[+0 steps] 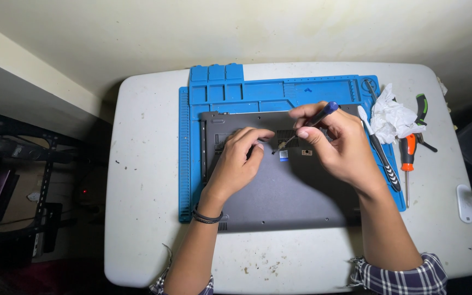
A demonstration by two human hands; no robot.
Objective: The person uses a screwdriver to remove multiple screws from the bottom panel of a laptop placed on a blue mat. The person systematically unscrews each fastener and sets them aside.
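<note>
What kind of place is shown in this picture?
Probably a small electronics repair bench, perhaps at home. A laptop lies bottom up on a blue repair mat on a white table; the right hand holds a small screwdriver, and more tools lie at the right.

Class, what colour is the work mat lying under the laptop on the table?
The mat is bright blue, seen in the head view, beneath the dark grey laptop.
</note>
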